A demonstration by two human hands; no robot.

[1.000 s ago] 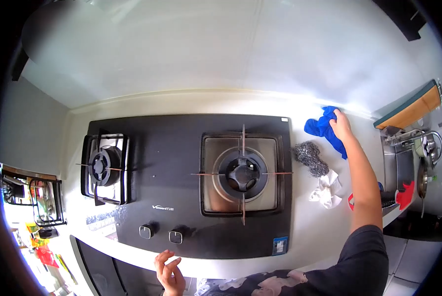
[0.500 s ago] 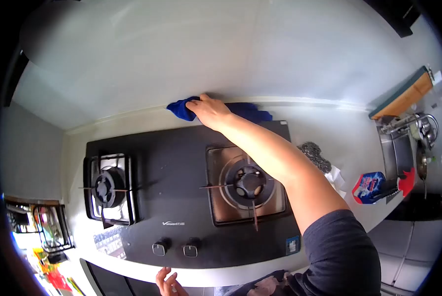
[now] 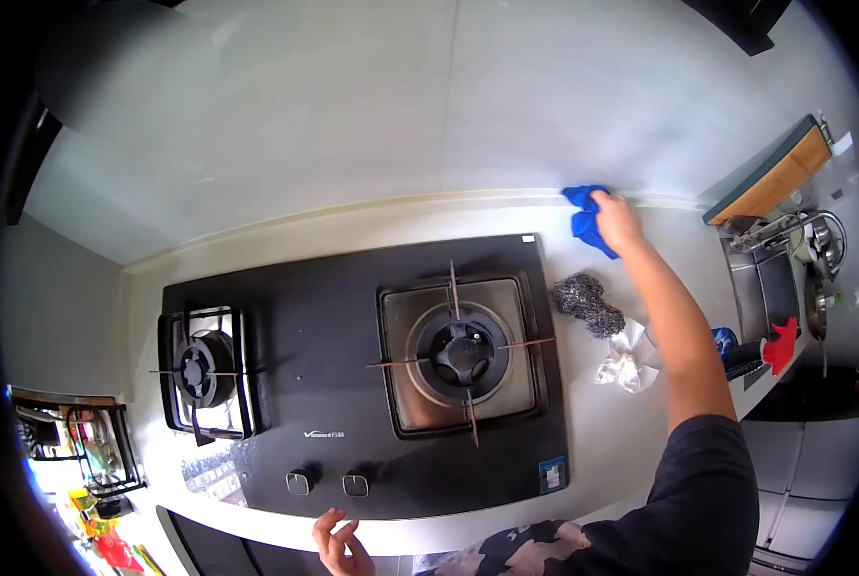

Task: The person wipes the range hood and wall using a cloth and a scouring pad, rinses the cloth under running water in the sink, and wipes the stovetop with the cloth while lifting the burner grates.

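A blue cloth [image 3: 591,226] is bunched under my right hand [image 3: 618,223], whose fingers are closed on it. It lies at the back of the white counter, against the foot of the wall and to the right of the stove. My left hand [image 3: 343,543] hangs at the stove's front edge, below the two knobs [image 3: 355,485]. Its fingers are apart and slightly bent, with nothing in them. The black gas stove [image 3: 324,384] has a burner at the left [image 3: 199,370] and a larger one at the right [image 3: 464,352].
Right of the stove lie steel wool scourers [image 3: 588,303] and a crumpled white wrapper [image 3: 629,357]. A spray bottle with a red trigger [image 3: 781,347] is partly behind my right arm. A cutting board [image 3: 773,175] leans beside the sink [image 3: 765,288].
My right hand has swept the blue cloth rightward along the back of the counter, from behind the stove to its right side. The scourers and wrapper are now more exposed.
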